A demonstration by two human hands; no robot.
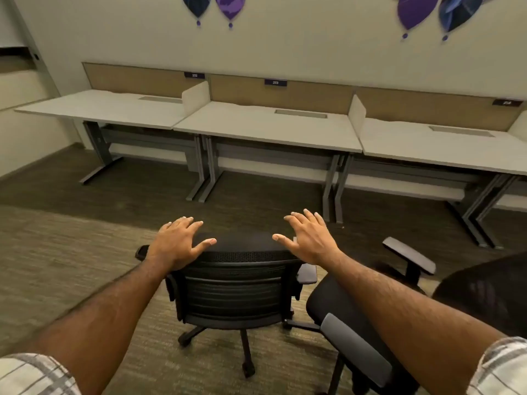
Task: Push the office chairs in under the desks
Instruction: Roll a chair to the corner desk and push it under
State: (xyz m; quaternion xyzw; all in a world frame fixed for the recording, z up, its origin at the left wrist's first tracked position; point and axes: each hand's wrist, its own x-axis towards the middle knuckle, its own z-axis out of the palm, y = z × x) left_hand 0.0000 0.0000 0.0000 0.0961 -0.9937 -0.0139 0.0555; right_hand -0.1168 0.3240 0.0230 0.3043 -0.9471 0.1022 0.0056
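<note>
A black mesh-backed office chair (233, 292) stands on the carpet in front of me, its back toward me, well short of the middle desk (268, 126). My left hand (178, 240) hovers over the left end of the backrest's top edge, fingers spread. My right hand (308, 238) hovers over the right end, fingers spread too; neither hand grips the chair. A second black chair (368, 332) with grey armrests stands close on the right, turned sideways. Three pale desks run along the far wall.
A left desk (94, 106) and a right desk (439, 149) flank the middle one, split by low dividers. Grey metal desk legs (205, 172) stand between the bays. Open carpet lies between chair and desks. A dark rounded chair back (490, 292) shows at far right.
</note>
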